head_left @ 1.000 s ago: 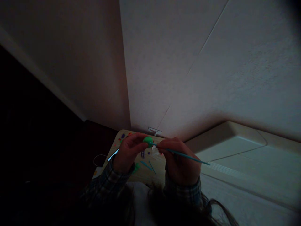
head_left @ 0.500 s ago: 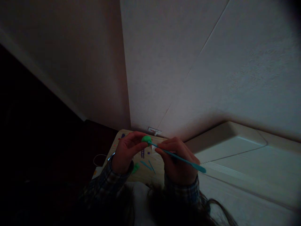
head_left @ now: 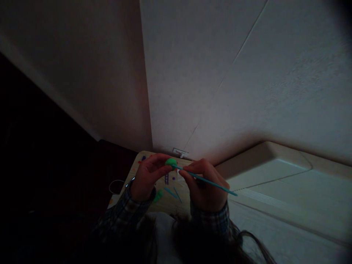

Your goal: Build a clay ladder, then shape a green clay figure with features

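My left hand [head_left: 148, 178] pinches a small green lump of clay [head_left: 171, 162] between thumb and fingertips, held above a small wooden table [head_left: 143, 156]. Fingers of my right hand [head_left: 205, 185] are closed round a thin teal modelling tool [head_left: 209, 181], whose tip touches the green lump. The tool's handle sticks out to the right past my hand. Both wrists wear plaid sleeves.
Small bits of coloured clay [head_left: 166, 179] and two more teal tools [head_left: 173, 193] lie on the table under my hands. A white cable [head_left: 114, 185] loops at the table's left. Pale walls rise behind; a light mattress edge [head_left: 269, 172] runs along the right. The scene is dim.
My right hand has shifted slightly left and the tool's handle has swung a little. The green lump stays in my left fingers.
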`<action>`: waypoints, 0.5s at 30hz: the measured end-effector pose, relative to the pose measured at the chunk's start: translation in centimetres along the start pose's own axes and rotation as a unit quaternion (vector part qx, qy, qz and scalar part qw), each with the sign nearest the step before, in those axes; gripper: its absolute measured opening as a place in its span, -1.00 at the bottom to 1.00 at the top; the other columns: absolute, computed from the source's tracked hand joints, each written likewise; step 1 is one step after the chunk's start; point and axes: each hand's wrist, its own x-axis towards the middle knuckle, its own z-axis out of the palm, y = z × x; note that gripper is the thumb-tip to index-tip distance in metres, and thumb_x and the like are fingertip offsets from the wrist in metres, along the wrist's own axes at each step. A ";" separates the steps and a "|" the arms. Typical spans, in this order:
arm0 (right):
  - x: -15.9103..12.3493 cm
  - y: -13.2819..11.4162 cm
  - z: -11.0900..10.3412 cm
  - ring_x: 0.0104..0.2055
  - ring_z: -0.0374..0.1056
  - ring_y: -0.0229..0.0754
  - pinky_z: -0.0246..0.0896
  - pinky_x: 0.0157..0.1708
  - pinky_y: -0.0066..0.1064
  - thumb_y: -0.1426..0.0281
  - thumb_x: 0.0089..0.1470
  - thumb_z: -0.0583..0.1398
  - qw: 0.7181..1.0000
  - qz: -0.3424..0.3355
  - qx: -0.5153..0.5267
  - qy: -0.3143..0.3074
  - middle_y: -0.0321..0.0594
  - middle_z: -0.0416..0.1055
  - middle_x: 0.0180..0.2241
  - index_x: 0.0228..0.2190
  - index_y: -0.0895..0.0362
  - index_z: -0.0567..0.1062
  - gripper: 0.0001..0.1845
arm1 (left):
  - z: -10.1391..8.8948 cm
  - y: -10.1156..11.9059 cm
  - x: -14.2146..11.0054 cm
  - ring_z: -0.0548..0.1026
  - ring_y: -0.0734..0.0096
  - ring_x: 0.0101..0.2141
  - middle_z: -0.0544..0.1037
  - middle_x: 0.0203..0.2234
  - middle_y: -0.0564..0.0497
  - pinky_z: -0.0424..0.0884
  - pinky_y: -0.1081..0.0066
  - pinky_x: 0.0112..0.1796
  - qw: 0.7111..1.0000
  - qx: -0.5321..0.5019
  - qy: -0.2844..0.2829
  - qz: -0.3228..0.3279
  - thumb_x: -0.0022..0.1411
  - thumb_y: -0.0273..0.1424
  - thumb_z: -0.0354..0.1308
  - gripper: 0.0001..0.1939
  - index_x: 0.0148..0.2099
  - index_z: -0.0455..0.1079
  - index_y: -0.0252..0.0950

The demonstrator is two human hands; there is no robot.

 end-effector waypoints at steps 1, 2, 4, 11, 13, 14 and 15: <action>0.0 0.1 -0.1 -0.52 0.34 -0.31 0.26 -0.54 -0.49 0.43 0.03 0.24 1.000 -0.002 0.025 -0.002 -0.33 0.40 -0.57 -0.48 0.09 0.44 -0.92 | 0.0 0.0 0.0 0.51 0.43 -0.40 0.59 -0.49 0.05 0.39 0.47 -0.31 1.000 -0.009 -0.003 -0.005 -0.21 -0.32 0.45 -0.70 -0.38 0.52 -0.32; 0.0 0.2 -0.1 -0.50 0.35 -0.30 0.27 -0.54 -0.49 0.44 0.03 0.24 0.998 0.001 0.058 -0.002 -0.33 0.42 -0.55 -0.47 0.09 0.45 -0.94 | 0.0 0.1 0.1 0.50 0.44 -0.42 0.58 -0.51 0.06 0.39 0.47 -0.32 1.000 -0.020 -0.007 -0.013 -0.23 -0.32 0.46 -0.69 -0.38 0.52 -0.32; -0.2 0.4 -0.3 -0.47 0.37 -0.29 0.29 -0.51 -0.46 0.44 0.03 0.23 0.991 0.016 0.134 0.012 -0.32 0.45 -0.51 -0.43 0.08 0.46 -0.97 | 0.0 0.0 0.1 0.50 0.46 -0.45 0.58 -0.54 0.06 0.39 0.48 -0.33 0.998 -0.048 -0.017 -0.034 -0.26 -0.31 0.47 -0.68 -0.40 0.53 -0.32; -0.6 1.1 -0.5 -0.44 0.37 -0.27 0.26 -0.47 -0.42 0.52 0.06 0.19 0.976 0.050 0.206 0.041 -0.31 0.45 -0.48 -0.35 0.07 0.51 -0.87 | -0.1 -1.2 0.3 0.50 0.47 -0.44 0.55 -0.51 0.04 0.43 0.45 -0.31 0.980 -0.147 -0.078 -0.111 -0.30 -0.27 0.48 -0.65 -0.43 0.52 -0.32; -0.6 1.2 -0.6 -0.44 0.36 -0.26 0.26 -0.47 -0.40 0.54 0.07 0.16 0.977 0.028 0.207 0.042 -0.31 0.44 -0.49 -0.34 0.07 0.50 -0.84 | -0.1 -1.8 0.3 0.48 0.47 -0.45 0.52 -0.52 0.04 0.44 0.43 -0.30 0.976 -0.155 -0.098 -0.118 -0.28 -0.24 0.47 -0.65 -0.45 0.50 -0.33; -0.5 1.3 -0.6 -0.45 0.36 -0.26 0.26 -0.48 -0.40 0.54 0.07 0.15 0.977 0.015 0.207 0.042 -0.31 0.43 -0.50 -0.34 0.07 0.50 -0.83 | -0.1 -2.0 0.3 0.47 0.46 -0.44 0.51 -0.52 0.04 0.44 0.42 -0.30 0.974 -0.157 -0.109 -0.120 -0.27 -0.23 0.46 -0.65 -0.45 0.49 -0.34; -0.5 1.3 -0.6 -0.46 0.35 -0.26 0.25 -0.48 -0.40 0.54 0.08 0.13 0.978 0.004 0.205 0.042 -0.31 0.42 -0.50 -0.34 0.06 0.50 -0.82 | 0.0 -2.2 0.2 0.47 0.45 -0.43 0.51 -0.51 0.04 0.44 0.41 -0.28 0.973 -0.158 -0.120 -0.121 -0.24 -0.22 0.45 -0.65 -0.44 0.48 -0.33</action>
